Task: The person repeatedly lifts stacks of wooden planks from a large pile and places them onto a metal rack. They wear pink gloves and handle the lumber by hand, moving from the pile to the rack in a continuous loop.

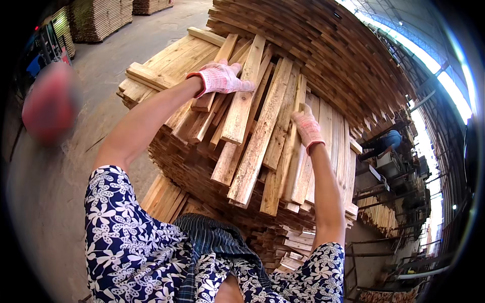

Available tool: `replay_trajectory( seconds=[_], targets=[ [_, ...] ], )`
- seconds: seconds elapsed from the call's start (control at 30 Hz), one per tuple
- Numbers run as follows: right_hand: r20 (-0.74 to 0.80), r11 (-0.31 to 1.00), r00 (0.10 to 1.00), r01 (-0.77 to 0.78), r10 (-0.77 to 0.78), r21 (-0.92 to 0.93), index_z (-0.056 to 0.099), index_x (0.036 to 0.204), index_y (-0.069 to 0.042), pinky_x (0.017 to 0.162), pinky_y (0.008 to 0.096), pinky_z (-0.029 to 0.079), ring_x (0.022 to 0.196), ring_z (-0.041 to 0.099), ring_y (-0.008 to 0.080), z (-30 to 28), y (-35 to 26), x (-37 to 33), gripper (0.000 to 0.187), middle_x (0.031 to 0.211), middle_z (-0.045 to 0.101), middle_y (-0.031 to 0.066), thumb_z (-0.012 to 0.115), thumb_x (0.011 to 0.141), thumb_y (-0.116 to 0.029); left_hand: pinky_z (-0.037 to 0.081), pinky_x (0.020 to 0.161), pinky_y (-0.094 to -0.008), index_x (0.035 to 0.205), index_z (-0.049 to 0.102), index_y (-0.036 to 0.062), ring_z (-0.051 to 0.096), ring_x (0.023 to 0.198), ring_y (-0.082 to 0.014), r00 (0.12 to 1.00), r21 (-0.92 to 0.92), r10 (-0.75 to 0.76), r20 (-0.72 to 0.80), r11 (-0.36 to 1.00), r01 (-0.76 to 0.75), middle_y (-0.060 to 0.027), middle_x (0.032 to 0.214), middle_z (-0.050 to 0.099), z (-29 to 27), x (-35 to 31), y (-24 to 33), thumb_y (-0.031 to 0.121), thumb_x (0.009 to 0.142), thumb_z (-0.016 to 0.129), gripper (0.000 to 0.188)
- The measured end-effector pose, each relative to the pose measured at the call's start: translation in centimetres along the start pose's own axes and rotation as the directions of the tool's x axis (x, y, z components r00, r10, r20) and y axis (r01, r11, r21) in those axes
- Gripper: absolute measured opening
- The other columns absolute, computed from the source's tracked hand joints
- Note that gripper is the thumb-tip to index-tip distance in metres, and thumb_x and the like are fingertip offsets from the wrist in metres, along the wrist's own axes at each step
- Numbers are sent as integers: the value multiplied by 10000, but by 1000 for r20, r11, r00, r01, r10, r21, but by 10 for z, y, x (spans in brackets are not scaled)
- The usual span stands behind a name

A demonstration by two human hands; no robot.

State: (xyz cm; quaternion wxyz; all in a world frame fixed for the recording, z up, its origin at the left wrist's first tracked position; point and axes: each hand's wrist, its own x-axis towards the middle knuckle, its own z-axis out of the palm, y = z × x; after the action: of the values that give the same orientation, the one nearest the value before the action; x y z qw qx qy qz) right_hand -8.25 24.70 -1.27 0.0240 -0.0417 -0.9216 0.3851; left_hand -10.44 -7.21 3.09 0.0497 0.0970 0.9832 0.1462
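Here, loose planks (pixel 252 126) are spread at slants on top of a big stack (pixel 202 166) of sawn wood, mid-frame. One plank (pixel 241 96) is pressed under the left hand (pixel 221 78), gloved, fingers flat & spread, not clenched. A narrower plank (pixel 295 146) is gripped at its upper end by the right hand (pixel 306 129), also gloved, fingers curled round the edge. Both arms are stretched up from a blue floral top w/ white flowers. More stacked boards (pixel 323 45) are piled behind, upper right. Concrete floor (pixel 101 81) is seen at left, w/ further wood piles (pixel 96 17) at the far end. Another person (pixel 386 141) is seen at right, near metal racks.
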Motion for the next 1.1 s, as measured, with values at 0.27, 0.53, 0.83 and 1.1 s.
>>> replay_trajectory(
  seconds=[0.27, 0.53, 0.83, 1.1],
  targets=[
    [-101, 995, 991, 84, -89, -52, 515, 1441, -116, 1076, 418, 445, 1326, 534, 384, 3, -41, 50, 592, 1461, 516, 268, 585, 928, -404, 254, 1241, -499, 1628, 271, 129, 234, 1533, -446, 999, -110, -27, 44, 993, 32, -274, 1666, 200, -4, -6, 14, 812, 848, 551, 1073],
    [-193, 866, 981, -104, 9, -490, 663, 1288, -110, 972, 545, 520, 1210, 643, 423, 38, -27, 97, 423, 1355, 628, 233, 512, 965, -338, 323, 1198, -538, 1589, 366, 149, 357, 1468, -461, 991, -65, 49, -126, 996, -58, -246, 1619, 331, 18, 4, 17, 793, 887, 493, 961],
    [-13, 970, 999, -52, 50, -239, 500, 1403, -25, 1000, 456, 523, 1232, 629, 415, 19, -26, 79, 591, 1336, 627, 269, 622, 912, -332, 413, 1126, -472, 1563, 350, 47, 437, 1432, -350, 996, -84, 75, 50, 994, -71, -237, 1555, 411, 4, 3, 45, 703, 873, 609, 987],
    [-59, 959, 995, 68, -87, -274, 360, 1534, -48, 1060, 454, 483, 1288, 583, 438, 30, -51, 87, 856, 1396, 574, 313, 697, 844, -427, 382, 1147, -580, 1567, 338, 85, 429, 1418, -411, 987, 145, 111, 116, 981, -128, -212, 1573, 405, 4, 0, 83, 662, 836, 648, 982]
  ],
)
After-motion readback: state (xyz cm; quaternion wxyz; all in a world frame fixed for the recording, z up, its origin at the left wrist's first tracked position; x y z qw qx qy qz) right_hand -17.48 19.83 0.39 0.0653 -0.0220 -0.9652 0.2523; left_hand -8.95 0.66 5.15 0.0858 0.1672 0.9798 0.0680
